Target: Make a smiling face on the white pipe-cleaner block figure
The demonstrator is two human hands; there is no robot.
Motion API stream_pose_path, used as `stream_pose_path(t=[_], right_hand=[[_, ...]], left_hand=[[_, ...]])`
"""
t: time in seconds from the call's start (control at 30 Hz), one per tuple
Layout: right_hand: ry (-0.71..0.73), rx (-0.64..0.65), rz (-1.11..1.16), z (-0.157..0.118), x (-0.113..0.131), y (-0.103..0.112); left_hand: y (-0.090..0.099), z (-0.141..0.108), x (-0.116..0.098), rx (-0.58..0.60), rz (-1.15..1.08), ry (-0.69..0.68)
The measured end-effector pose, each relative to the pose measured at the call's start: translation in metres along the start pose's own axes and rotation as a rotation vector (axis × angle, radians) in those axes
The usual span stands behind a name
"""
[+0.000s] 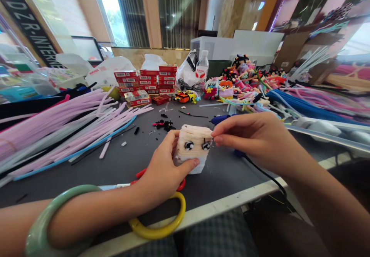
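My left hand (164,164) is closed around a block-shaped cream and white doll head (193,153), which looks built from fuzzy pipe cleaners. Two black and white eyes sit on its front, and a thin dark strand stands above the right one. At the block's upper right edge, the thumb and forefinger of my right hand (245,137) are pinched together. Whatever lies between those fingertips is too small to make out. Under my left wrist are scissors with red handles (181,184) and a yellow-handled tool (157,232). A blue glue gun (222,119) lies partly behind my right hand.
Bundles of pink and white pipe cleaners (58,124) spread over the left side. Stacked red boxes (147,81), a plastic bottle (202,68) and a heap of colourful dolls (243,76) stand at the back. Black scraps (164,125) lie mid-table; a black cable (268,176) crosses the front edge.
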State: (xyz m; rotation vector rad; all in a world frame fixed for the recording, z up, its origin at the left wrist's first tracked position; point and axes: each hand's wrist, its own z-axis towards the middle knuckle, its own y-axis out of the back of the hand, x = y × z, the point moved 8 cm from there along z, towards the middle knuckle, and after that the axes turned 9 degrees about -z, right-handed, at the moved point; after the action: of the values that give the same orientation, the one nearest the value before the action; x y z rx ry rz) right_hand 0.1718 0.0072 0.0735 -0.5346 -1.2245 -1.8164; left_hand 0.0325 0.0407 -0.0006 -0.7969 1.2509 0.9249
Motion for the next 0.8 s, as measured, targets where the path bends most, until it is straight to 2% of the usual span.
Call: stream_pose_path(t=[0.5,0.8], right_hand=[[-0.052,0.017,-0.006,-0.0012,-0.0069,-0.0046],[-0.026,0.034,0.009,0.0000,-0.0095,-0.0070]], left_hand=[[-0.0001,-0.0007,0.0014,0.004,-0.007,0.007],[0.0005,-0.0006,0.0004,0.009,-0.004,0.002]])
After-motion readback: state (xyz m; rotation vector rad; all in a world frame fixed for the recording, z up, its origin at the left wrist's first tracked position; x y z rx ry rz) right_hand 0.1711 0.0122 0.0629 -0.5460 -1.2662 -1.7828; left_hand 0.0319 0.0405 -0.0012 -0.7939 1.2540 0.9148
